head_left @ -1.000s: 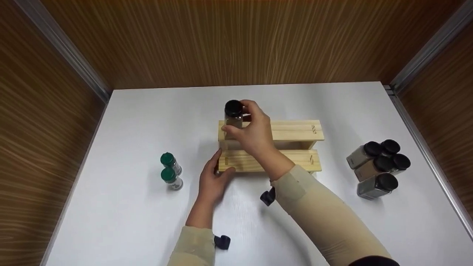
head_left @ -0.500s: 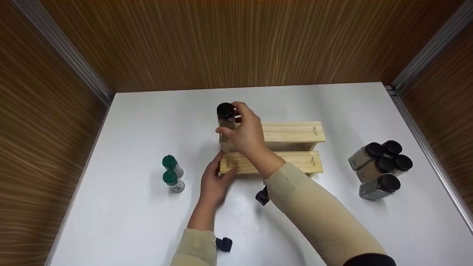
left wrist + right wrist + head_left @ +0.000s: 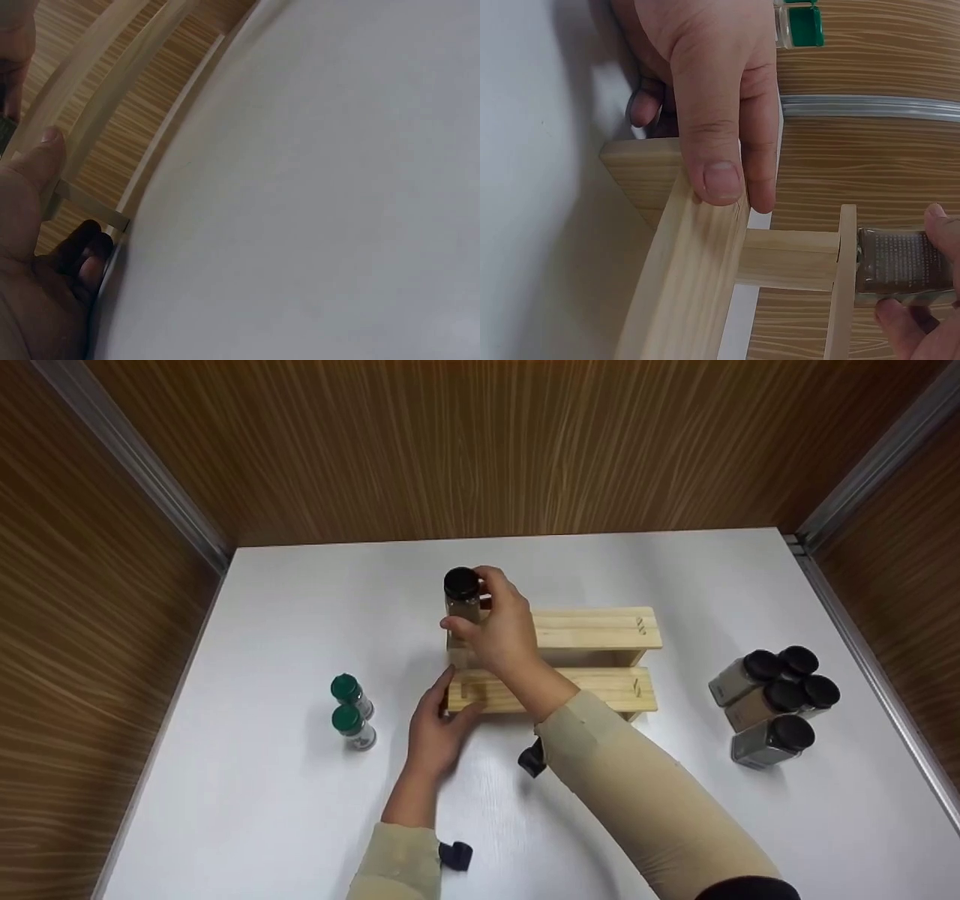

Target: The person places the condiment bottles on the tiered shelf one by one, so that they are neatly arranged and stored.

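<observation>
A two-tier wooden spice rack [image 3: 592, 684] stands mid-table. My left hand [image 3: 439, 731] grips the left end of its lower tier, with the thumb over the board edge in the right wrist view and the fingers round the end. My right hand [image 3: 506, 634] holds a square glass spice jar [image 3: 463, 609] with a black lid, upright at the left end of the upper tier [image 3: 600, 628]. In the right wrist view the base of the jar [image 3: 900, 261] meets the upper board [image 3: 844, 277], pinched between thumb and fingers. The left wrist view shows my left hand [image 3: 37, 247] around the rack end.
Two small green-capped bottles [image 3: 352, 720] stand on the white table [image 3: 247, 780] to the left. Several black-lidded spice jars [image 3: 757, 697] stand grouped at the right. Wood-grain panels [image 3: 495, 450] enclose the table at the back and both sides.
My right hand has moved the spice jar left to the upper tier's left end, where it now stays nearly still. My left hand keeps its hold on the rack.
</observation>
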The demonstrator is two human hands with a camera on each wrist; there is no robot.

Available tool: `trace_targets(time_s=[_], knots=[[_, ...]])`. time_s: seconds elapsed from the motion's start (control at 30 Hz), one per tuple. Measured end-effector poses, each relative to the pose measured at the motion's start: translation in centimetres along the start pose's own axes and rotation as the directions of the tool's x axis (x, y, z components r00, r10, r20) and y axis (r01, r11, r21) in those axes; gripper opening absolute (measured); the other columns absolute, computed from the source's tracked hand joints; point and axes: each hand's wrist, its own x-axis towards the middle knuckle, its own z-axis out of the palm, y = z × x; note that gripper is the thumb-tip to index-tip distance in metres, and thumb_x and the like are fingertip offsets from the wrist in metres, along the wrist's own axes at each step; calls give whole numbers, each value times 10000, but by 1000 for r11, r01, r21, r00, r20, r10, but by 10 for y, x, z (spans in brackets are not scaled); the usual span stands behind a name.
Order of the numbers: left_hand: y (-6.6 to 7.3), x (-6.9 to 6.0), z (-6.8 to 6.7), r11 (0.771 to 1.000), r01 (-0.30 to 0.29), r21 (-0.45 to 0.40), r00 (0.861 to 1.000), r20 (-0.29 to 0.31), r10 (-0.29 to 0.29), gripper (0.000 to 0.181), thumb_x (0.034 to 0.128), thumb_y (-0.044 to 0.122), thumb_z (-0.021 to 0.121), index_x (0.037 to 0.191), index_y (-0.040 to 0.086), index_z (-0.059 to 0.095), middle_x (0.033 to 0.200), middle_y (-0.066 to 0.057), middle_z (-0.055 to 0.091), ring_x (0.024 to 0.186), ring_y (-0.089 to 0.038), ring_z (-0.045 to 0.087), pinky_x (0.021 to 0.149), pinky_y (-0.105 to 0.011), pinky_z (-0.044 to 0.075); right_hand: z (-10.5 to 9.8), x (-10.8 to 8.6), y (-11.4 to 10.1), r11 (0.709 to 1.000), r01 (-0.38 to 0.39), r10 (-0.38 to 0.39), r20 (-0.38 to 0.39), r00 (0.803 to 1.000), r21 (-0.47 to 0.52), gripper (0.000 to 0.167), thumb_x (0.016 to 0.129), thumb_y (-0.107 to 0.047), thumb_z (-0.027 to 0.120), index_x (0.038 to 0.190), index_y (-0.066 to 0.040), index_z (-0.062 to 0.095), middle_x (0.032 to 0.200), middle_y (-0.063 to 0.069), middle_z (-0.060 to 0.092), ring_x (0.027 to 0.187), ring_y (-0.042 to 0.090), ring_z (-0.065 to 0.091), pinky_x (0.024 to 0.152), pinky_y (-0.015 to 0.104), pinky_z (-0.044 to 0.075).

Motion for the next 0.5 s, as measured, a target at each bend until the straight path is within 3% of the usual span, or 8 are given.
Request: trace_targets(time_s=[0.3,0.5], knots=[[0,0,1,999,-3,-35,1000,8,3,786,937,346,843,1613,175,480,1439,-133,595,1218,-271,595,1039,-448,499,0,0,3,1000,5,-5,7,1000,-5,740,808,-179,960,1421,-76,557,1245,133,686,1085,309,709,943,394,570],[1,3,1,1000,-12,-13,1000,24,12,780,942,346,837,1615,184,477,1421,-117,607,1219,-268,599,1039,-450,491,-6,-4,8,999,-44,44,25,999,-23,950,786,-251,982,1558,-84,452,1365,165,627,1216,337,650,1008,398,538]])
